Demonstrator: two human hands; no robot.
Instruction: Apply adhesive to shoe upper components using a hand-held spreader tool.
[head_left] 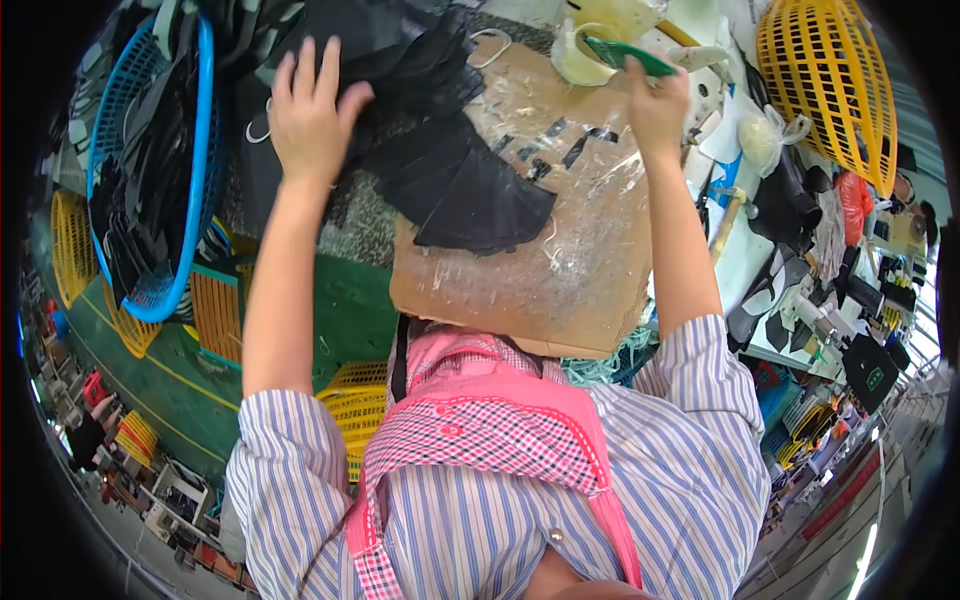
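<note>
In the head view, the left hand is held above dark sheet pieces, its fingers spread wide; whether they are touched cannot be told. To its left, the rim of a blue basket is set apart by a narrow gap. A flat green tool is gripped between the thumb and fingers of the right hand, its tip seen against a pale container at the far edge of a cardboard sheet. By a fan of black pieces the cardboard's left edge is overlapped, and the speckled worktop is partly covered. Open room is left on the bare cardboard between the fan and the right forearm; the near edge is brought close to the pink apron.
</note>
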